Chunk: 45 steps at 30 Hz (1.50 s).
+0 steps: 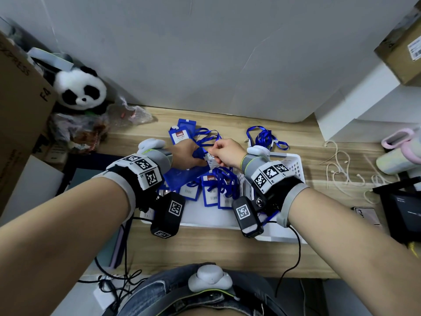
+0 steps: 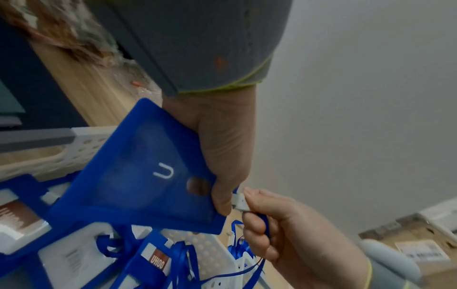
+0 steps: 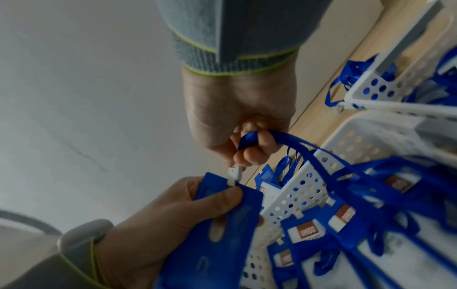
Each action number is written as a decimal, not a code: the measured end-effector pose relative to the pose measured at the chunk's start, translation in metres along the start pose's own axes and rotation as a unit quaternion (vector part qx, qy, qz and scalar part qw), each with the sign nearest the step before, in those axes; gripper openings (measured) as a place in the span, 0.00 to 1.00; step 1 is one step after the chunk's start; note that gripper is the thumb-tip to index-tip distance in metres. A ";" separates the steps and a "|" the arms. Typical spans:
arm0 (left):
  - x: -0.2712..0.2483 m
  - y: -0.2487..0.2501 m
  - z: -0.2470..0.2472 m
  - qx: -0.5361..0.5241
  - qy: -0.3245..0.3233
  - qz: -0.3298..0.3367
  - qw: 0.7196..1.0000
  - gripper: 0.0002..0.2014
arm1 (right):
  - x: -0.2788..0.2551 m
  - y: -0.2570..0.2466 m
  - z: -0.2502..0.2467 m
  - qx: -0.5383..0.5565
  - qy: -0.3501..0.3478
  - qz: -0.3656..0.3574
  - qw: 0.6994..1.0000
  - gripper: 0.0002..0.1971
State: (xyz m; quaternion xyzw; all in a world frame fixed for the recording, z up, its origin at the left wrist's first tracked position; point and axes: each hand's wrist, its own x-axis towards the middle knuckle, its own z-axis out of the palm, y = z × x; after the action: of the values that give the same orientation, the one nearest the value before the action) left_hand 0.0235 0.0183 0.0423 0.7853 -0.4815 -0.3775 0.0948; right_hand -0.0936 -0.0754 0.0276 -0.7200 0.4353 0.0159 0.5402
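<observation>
Blue badge holder (image 2: 138, 176) gripped in left hand (image 1: 184, 153); white clip (image 2: 238, 201) pinched by right hand (image 1: 227, 153) at slot, joining judged midway. Assembled badges (image 1: 210, 192) piled in white basket (image 1: 293, 165); loose lanyards (image 1: 264, 137) left on desk.

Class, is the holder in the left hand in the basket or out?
Out: the left hand grips the holder, lifted above the basket.
</observation>
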 end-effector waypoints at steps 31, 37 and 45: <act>-0.004 -0.019 0.002 -0.269 -0.021 -0.069 0.960 0.11 | -0.003 -0.003 -0.008 0.004 -0.022 0.002 1.000 0.05; -0.006 -0.021 -0.004 -0.327 -0.062 -0.043 0.942 0.07 | -0.002 0.003 -0.006 0.021 -0.015 -0.025 0.999 0.10; -0.007 -0.021 0.002 -0.313 -0.087 -0.027 0.945 0.12 | -0.001 -0.008 -0.004 0.209 0.002 -0.021 0.978 0.14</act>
State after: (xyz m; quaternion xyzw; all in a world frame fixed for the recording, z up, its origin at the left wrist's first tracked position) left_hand 0.0345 0.0356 0.0340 0.6929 -0.3235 -0.5787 0.2835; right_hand -0.0906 -0.0771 0.0362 -0.5999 0.4150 -0.0884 0.6783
